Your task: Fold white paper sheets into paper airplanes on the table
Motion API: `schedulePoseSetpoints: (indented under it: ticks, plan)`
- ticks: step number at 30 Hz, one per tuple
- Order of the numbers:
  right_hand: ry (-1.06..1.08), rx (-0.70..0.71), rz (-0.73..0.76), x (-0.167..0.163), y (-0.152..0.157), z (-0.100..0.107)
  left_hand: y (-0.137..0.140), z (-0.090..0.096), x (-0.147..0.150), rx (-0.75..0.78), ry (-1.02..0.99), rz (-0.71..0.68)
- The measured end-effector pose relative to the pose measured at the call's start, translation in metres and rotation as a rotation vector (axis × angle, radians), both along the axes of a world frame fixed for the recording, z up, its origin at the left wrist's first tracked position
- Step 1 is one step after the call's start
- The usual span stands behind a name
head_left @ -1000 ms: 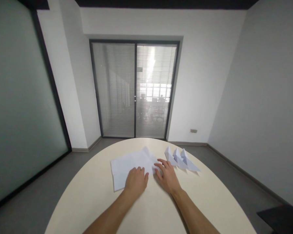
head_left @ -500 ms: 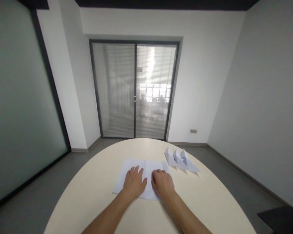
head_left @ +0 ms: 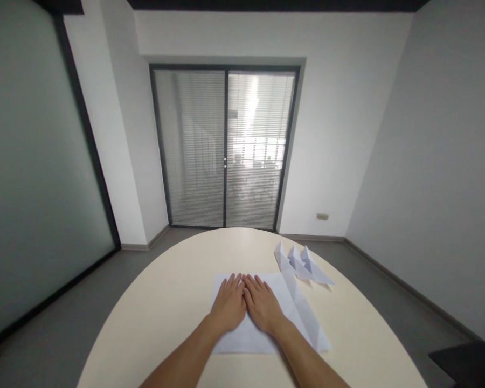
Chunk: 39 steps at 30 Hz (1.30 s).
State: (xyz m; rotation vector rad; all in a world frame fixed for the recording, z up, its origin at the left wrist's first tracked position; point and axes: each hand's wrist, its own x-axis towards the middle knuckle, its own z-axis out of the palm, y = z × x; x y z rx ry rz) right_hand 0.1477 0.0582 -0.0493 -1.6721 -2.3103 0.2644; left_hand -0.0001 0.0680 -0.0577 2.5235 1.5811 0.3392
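A white sheet of paper (head_left: 248,340) lies on the round table, with creases running down its right part. My left hand (head_left: 229,304) rests flat on it, fingers stretched out and pointing away from me. Beside it, my right hand (head_left: 263,305) also lies flat on the paper, its fingers straight and its fingertips and thumb touching the left hand. The paper beneath both palms is hidden. Beyond the sheet's upper right corner stand three folded white paper boats (head_left: 305,263) in a row, close to the paper.
The cream round table (head_left: 161,302) curves away on both sides. Behind it is a glazed double door with blinds (head_left: 194,151). A dark flat object (head_left: 466,361) shows at the lower right. Frosted glass (head_left: 32,178) stands on the left.
The sheet now reaches farther right and nearer to me, its creased right part in view. My hands have come together, and the right fingers have gone from curled to straight.
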Motion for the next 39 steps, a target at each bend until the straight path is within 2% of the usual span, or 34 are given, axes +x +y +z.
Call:
schedulePoseSetpoints:
  ticks: [7, 11, 14, 21, 23, 28, 32, 35, 39]
  plan:
    - [-0.076, -0.039, -0.154, 0.000, -0.004, 0.000, 0.003, -0.009, -0.008, -0.009, 0.030, 0.050]
    - [-0.054, -0.060, -0.063, 0.005, -0.001, -0.008, 0.017, -0.013, -0.021, -0.038, 0.057, 0.059]
    - [-0.040, -0.064, -0.020, 0.007, 0.009, -0.014, 0.032, -0.018, -0.029, -0.033, 0.064, 0.121]
    - [-0.067, -0.031, -0.209, 0.010, 0.038, -0.020, 0.052, -0.029, -0.032, 0.068, 0.074, 0.240]
    - [-0.077, -0.016, -0.239, 0.011, 0.039, -0.020, 0.051, -0.028, -0.032, 0.085, 0.078, 0.223]
    - [-0.103, -0.014, -0.260, 0.010, 0.026, -0.016, 0.037, -0.016, -0.024, 0.073, 0.105, 0.082]
    - [-0.122, -0.048, -0.236, 0.007, 0.016, -0.013, 0.024, -0.009, -0.009, -0.024, 0.160, 0.193]
    - [-0.119, -0.048, -0.210, 0.006, 0.016, -0.007, 0.021, -0.007, -0.001, 0.049, 0.106, 0.339]
    - [-0.092, -0.029, -0.188, 0.012, 0.024, 0.001, 0.025, -0.006, 0.000, 0.082, 0.061, 0.300]
